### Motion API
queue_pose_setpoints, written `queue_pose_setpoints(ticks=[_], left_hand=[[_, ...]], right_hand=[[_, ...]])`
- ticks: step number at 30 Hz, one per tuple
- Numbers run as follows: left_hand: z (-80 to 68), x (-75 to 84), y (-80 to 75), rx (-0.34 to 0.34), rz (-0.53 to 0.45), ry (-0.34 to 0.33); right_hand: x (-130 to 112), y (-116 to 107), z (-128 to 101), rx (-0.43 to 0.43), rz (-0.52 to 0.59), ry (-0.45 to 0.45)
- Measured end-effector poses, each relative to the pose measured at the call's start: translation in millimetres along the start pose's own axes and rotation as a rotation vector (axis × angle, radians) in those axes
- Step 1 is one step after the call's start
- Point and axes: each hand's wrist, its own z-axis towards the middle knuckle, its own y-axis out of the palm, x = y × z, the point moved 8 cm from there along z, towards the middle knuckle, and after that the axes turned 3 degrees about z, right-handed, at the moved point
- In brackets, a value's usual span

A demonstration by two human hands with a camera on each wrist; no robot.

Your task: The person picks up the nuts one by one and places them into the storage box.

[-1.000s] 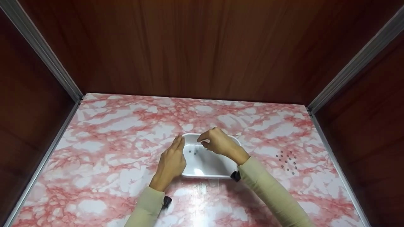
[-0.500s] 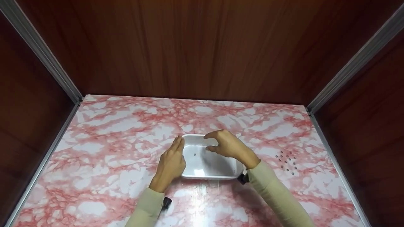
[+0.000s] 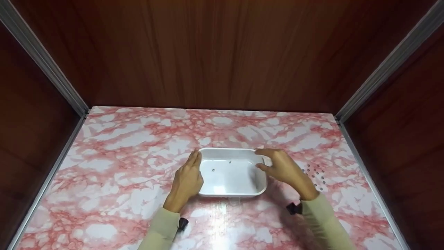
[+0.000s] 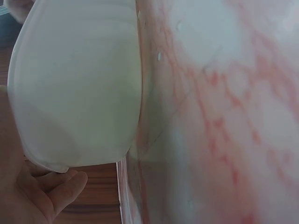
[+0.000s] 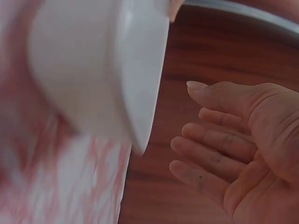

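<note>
A white rectangular tray (image 3: 208, 189) sits mid-table on pink marble, with two small dark beads (image 3: 213, 170) lying inside it. My left hand (image 3: 187, 178) rests flat against the tray's left wall, fingers straight. My right hand (image 3: 282, 168) hovers just off the tray's right rim, fingers loosely spread and holding nothing. The right wrist view shows that open palm (image 5: 238, 154) beside the tray's outer wall (image 5: 93, 70). In the left wrist view the tray's underside (image 4: 74, 88) fills the left half above my fingertips (image 4: 51, 191).
Several small dark beads (image 3: 317, 177) lie scattered on the marble tabletop (image 3: 121, 173) right of my right hand. Brown wooden walls with metal corner rails (image 3: 45, 66) enclose the table on three sides.
My right hand has pulled out from over the tray and moved rightward past its rim. The left hand has stayed against the left wall. A bead now lies further back in the tray.
</note>
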Motion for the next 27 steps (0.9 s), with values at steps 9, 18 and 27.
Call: queue_pose_setpoints(ticks=[9,18,27], left_hand=[[2.7,-1.2,0.4,0.01,0.017,0.002],[2.7,0.4,-0.5,0.018,0.025,0.011],[0.2,0.0,2.3,-0.019,0.019,-0.005]], right_hand=[[42,-31,-50,0.059,-0.044,0.144],[76,-45,-103,0.142,-0.133,0.149],[123,-58,-156,0.171,-0.183,0.263]])
